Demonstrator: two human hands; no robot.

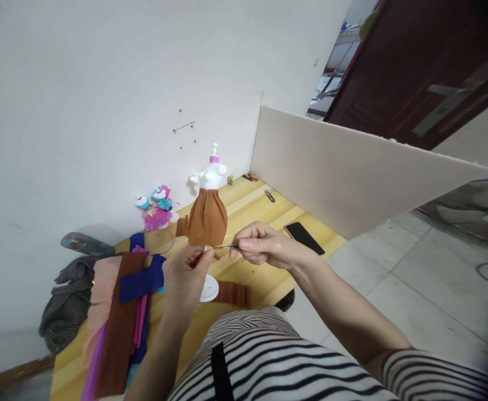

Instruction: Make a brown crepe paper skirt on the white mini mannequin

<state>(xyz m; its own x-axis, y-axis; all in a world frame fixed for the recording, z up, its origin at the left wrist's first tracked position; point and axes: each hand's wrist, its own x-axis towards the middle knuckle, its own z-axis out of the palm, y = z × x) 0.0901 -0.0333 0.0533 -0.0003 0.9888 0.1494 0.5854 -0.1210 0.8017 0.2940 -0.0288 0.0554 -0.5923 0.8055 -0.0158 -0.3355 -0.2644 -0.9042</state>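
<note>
A small white mannequin in a brown pleated skirt stands on a round white base on the wooden table. My right hand is closed in a pinch on a thin needle, which points left at the skirt's hem. Just left of it, my left hand pinches something small at the hem, too small to name. A folded strip of brown cloth lies beside the base.
Strips of brown, blue, pink and purple cloth are piled at the table's left, next to striped grey fabric. Small colourful ornaments, snips and a black phone lie farther back. A pale board leans at the right.
</note>
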